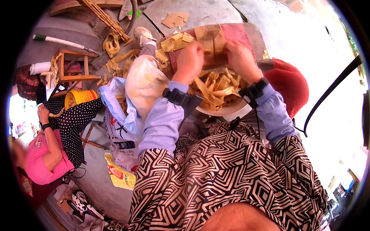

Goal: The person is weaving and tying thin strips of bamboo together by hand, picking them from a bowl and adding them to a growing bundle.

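Note:
Across a pink cloth (239,35) on a low board lies a wide, flat, tan dried strip (211,43). My left hand (190,59) is closed at its left edge, the fingers curled and somewhat blurred. At the opposite edge, my right hand (239,57) pinches with thumb and fingers. Directly below my hands, a white bowl (223,112) holds a heap of long, curled tan strips (217,90). More flattened strips (176,41) lie on the cloth left of my left hand. Exactly what my fingertips touch is partly smeared by motion.
A white bag (125,131) with a blue lining stands by my left leg. Further left, a person in pink (48,154) sits with a yellow basket (81,99). A wooden stool (79,77), a brush (101,59) and a bamboo bundle (103,18) lie beyond.

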A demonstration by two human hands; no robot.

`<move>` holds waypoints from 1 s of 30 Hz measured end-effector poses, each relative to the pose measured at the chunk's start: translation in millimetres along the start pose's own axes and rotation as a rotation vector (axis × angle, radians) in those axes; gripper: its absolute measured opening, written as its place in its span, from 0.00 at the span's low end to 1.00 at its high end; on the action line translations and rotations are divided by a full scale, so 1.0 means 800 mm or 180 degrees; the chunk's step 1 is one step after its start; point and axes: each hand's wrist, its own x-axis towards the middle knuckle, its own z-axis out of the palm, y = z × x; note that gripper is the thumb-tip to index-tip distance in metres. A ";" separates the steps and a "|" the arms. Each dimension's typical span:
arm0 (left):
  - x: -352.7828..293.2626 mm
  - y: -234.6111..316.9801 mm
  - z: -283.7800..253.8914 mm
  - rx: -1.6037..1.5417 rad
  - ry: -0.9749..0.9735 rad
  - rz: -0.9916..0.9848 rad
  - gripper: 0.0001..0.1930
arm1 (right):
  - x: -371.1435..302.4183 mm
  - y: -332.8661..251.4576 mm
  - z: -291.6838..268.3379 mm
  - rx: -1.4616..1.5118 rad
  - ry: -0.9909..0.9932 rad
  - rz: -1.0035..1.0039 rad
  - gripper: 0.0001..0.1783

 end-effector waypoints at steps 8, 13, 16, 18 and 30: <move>-0.062 0.018 -0.009 -0.0897 -0.0452 -0.0525 0.05 | -0.045 -0.029 -0.051 0.1152 -0.0569 -0.0114 0.12; -0.078 0.086 0.014 -0.2213 -0.0917 -0.1207 0.07 | -0.046 -0.055 -0.024 0.0342 0.0179 -0.0755 0.06; -0.085 0.120 -0.008 -0.3744 -0.1313 -0.1844 0.12 | -0.040 -0.055 -0.023 0.0489 0.0401 -0.0217 0.12; -0.097 0.143 -0.049 -0.3207 -0.1830 -0.1454 0.16 | -0.026 -0.047 -0.041 0.0534 0.0632 0.0028 0.14; -0.143 0.130 0.009 -0.3308 -0.1165 -0.1039 0.09 | -0.120 -0.095 -0.074 0.3810 -0.0754 0.1486 0.12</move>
